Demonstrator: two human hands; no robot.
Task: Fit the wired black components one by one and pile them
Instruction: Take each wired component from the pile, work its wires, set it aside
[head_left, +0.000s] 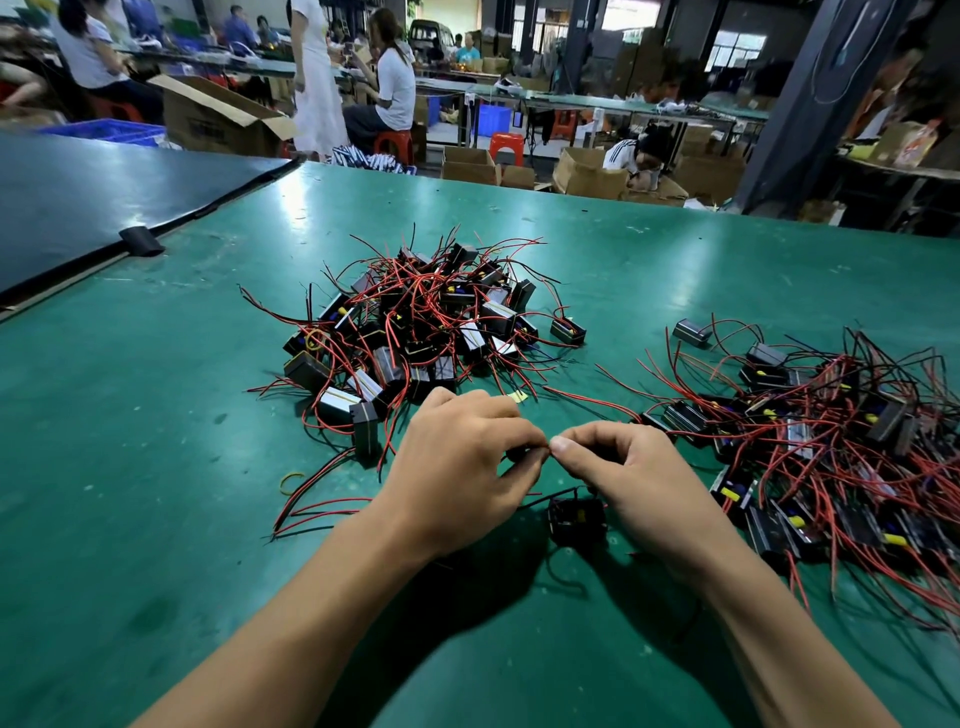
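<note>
Left hand (457, 467) and right hand (618, 467) together, pinching a small dark part (515, 455); black component (576, 519) lies just beneath, nearer the right.

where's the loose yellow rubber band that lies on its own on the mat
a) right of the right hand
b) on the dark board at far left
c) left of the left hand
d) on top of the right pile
c: the yellow rubber band lies flat on the green mat, to the left of the left hand, beside some red wire ends.
</note>
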